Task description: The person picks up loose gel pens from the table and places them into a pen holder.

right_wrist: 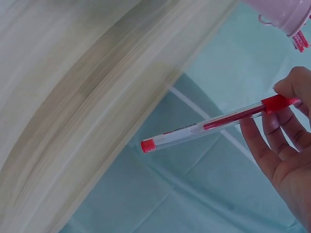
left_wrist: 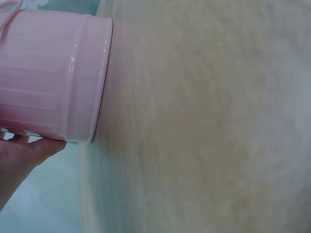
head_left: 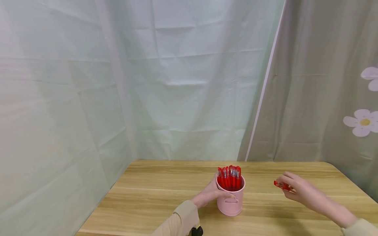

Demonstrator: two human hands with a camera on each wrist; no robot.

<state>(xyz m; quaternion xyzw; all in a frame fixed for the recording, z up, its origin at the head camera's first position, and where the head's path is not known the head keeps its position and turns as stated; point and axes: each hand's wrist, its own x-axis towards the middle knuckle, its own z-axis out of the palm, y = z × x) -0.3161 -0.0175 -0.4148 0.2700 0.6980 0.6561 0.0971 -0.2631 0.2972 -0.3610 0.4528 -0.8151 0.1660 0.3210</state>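
A pink metal bucket (head_left: 229,208) stands upright on the table, with several red-capped pens (head_left: 231,178) bunched inside it. My left hand (head_left: 213,194) grips the bucket's left side, its thumb across the front near the small handle. In the left wrist view, that hand (left_wrist: 22,158) touches the bucket's (left_wrist: 43,73) wall close to the base. To the right of the bucket and above the table, my right hand (head_left: 296,187) pinches one pen (right_wrist: 209,125). This pen has a clear barrel, a red refill and a red cap, with fingers and thumb at the cap end.
The wooden table (head_left: 153,186) reaches back to a pale curtain (head_left: 183,98). A grey curtain with white flowers (head_left: 364,122) hangs at the right. A black object (head_left: 197,231) shows by the left sleeve at the bottom edge.
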